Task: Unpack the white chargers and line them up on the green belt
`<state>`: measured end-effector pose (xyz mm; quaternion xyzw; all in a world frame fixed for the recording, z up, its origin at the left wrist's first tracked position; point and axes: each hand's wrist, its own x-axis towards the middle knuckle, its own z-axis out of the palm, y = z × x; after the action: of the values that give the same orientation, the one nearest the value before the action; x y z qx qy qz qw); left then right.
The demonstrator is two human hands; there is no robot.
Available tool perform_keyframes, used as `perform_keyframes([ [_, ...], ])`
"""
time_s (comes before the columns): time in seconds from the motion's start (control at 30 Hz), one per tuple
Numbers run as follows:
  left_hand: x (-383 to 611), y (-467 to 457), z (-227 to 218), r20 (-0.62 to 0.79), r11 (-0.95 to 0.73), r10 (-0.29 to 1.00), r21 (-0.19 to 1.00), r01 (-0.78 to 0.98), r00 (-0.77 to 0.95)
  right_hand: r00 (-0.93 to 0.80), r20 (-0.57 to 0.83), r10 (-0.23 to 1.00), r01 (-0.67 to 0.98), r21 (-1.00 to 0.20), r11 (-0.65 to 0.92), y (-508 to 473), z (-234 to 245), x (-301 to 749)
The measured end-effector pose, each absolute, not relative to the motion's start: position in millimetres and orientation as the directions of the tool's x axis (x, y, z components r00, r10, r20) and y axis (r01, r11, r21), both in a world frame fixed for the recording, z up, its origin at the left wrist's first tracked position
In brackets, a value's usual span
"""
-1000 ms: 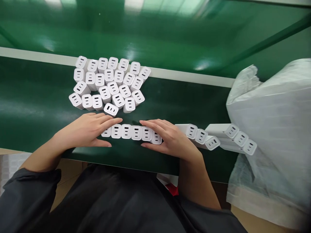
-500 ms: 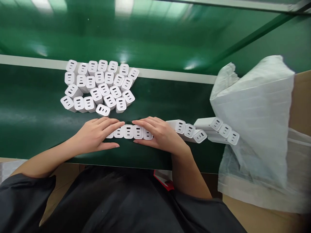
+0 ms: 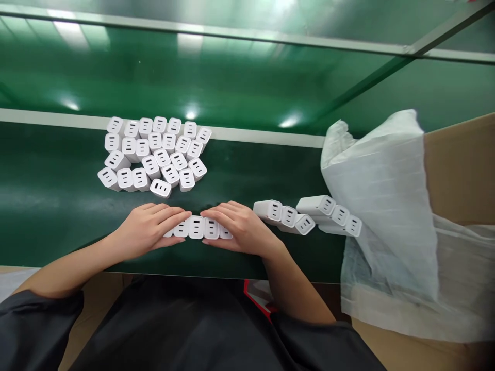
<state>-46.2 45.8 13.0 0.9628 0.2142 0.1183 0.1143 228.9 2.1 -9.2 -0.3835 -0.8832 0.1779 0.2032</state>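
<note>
Hands (image 3: 149,230) apparently grip white charger row (image 3: 196,227)

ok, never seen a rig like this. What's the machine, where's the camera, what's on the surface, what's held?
There's no machine: a person is working with two bare hands. Every picture comes from one camera worn on their head, looking forward and down. The left hand and right hand grasp opposite ends of a short row of white blocks, fingers on the far side, thumbs on the near side. The hands partly cover the row. On the green surface beyond it is a larger cluster of slotted white blocks; two smaller groups lie to the right, before pale wrapping.
</note>
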Motion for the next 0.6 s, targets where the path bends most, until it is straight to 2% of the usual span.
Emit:
perform_keyframes([
  [0.13,-46.8,42.4,17.9,0.170,-0.889,0.419,0.274,0.365,0.892,-0.644,0.255,0.721,0.568,-0.472,0.674,-0.9,-5.1,226.5],
  [0.4,-46.7,36.6,12.4,0.197,-0.904,0.376,0.294,0.312,0.905,-0.698,0.205,0.686,0.546,-0.468,0.695,-7.7,-7.3,225.2],
  [0.6,-46.3,38.1,6.1,0.135,-0.886,0.398,0.313,0.342,0.907,-0.707,0.118,0.698,0.570,-0.488,0.660,-4.9,-7.0,223.1],
])
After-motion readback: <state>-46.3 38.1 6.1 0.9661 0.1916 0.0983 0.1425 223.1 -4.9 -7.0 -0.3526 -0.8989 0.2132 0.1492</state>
